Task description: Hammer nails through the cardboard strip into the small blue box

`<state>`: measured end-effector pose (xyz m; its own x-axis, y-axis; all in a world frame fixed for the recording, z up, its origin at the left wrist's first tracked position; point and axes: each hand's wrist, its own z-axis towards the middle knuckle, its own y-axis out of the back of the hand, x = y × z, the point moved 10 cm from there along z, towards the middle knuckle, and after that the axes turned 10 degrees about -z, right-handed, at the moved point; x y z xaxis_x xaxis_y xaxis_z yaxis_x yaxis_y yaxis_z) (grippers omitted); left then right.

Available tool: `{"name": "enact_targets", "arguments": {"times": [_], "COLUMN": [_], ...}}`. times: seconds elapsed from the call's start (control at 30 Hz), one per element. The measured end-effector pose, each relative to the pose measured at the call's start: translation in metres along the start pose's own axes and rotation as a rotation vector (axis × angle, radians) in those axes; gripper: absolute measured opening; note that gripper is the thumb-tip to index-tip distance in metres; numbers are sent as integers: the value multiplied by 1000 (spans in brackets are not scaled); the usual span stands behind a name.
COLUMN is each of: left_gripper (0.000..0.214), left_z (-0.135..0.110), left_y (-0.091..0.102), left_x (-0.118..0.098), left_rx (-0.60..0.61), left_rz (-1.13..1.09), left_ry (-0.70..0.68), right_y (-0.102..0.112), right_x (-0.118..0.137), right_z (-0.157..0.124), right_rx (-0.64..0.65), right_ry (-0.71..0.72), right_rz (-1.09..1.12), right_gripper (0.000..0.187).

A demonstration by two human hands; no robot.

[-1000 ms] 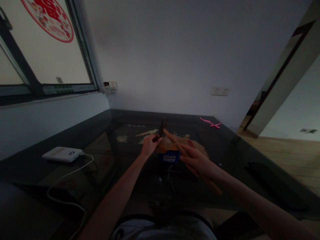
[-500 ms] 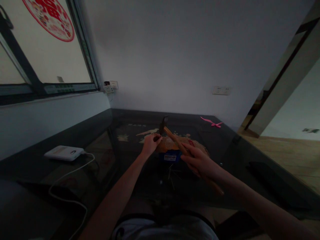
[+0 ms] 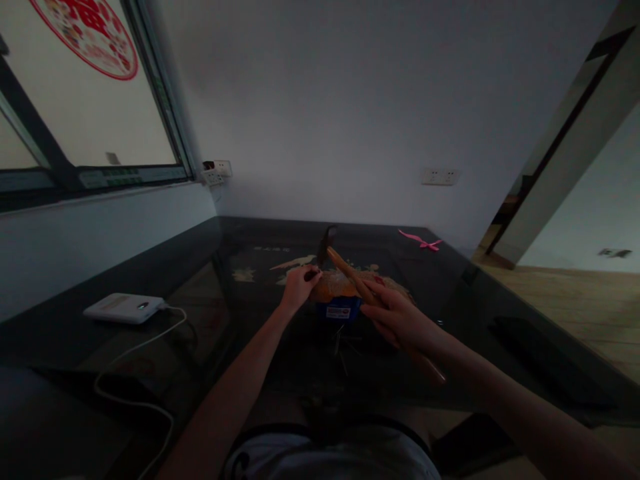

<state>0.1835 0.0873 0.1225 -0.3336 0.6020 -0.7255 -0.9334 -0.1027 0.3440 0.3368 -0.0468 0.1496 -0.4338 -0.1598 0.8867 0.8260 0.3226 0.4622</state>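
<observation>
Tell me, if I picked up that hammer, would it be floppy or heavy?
The hammer would probably feel stiff, since its wooden handle looks straight and solid. It may feel heavier at the top, because the dark head looks like metal. Laid down, it probably wouldn't roll far, as the head sticks out sideways.

Rm dimly lit. Plain pale wall (image 3: 325,120) fitted w/ dbl. socket (image 3: 440,177); dark glossy worktop (image 3: 465,293) set against it. Dark-framed window (image 3: 115,127) seen at L, w/ round red-&-white decal (image 3: 93,33) stuck on glass. Wood-look floor (image 3: 575,300) partly shown at R.
</observation>
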Motion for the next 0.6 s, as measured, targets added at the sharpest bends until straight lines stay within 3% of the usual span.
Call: {"name": "enact_targets", "arguments": {"times": [0.13, 0.43, 0.5, 0.6], "left_gripper": [9, 15, 23, 31], "left_z": [0, 0, 1, 0], "left_y": [-2, -5, -1, 22], "left_x": [-2, -12, -18, -38], "left_rx": [18, 64, 53, -49], "left_rz": [3, -15, -10, 18], "left_ry": [-11, -43, -59, -113], "right_y": [7, 17, 18, 18], "right_x": [-5, -72, -80, -89], "right_z": [-4, -35, -43, -54], "right_rx": [-53, -196, -221, -273], "right_ry": [-23, -144, -151, -139], "right_rz": [32, 122, 140, 246], "right_gripper": [62, 65, 62, 61]}}
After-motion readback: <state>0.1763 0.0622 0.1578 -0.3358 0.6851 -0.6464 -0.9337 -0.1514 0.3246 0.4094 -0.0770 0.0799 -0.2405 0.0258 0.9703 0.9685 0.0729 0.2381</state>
